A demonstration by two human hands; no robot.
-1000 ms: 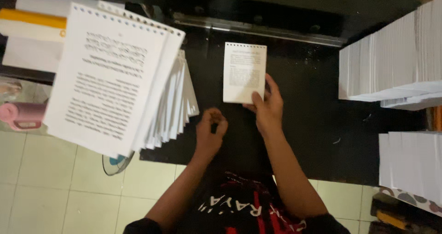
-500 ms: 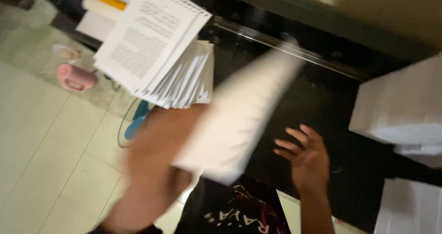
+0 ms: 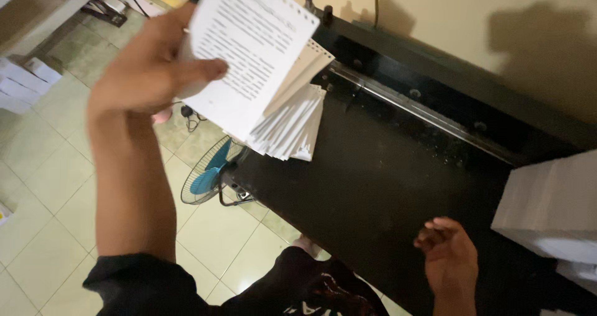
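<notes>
Left hand (image 3: pixel 146 73) gripping punched paper sheet (image 3: pixel 249 48), thumb lying across printed face, holding it raised over fanned paper stack (image 3: pixel 292 120) at black table (image 3: pixel 373 179) left edge. Right hand (image 3: pixel 449 257) hovering over table, empty, fingers loosely curled. White paper block (image 3: pixel 547 210) sitting at right. Fan (image 3: pixel 208 173) standing on floor.

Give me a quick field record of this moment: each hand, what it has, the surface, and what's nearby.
left hand: raised, grip on punched printed sheet
paper stack: fanned, under that sheet, at the table's left end
right hand: empty, fingers curled, over the black table
white stacks: right edge of table
floor: blue fan on tiles
</notes>
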